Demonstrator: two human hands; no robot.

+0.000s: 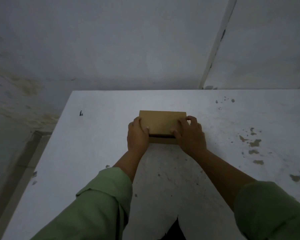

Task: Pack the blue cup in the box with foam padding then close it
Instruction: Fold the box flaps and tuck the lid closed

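Both hands grip the box sides, left hand & right hand w/ thumbs on the lid; closing step, I'd say—next press near edge shut, dark gap remains.

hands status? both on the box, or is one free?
Left hand: grips the left end of the cardboard box, thumb on the lid.
Right hand: grips the right end, thumb on the lid.
Neither is free.
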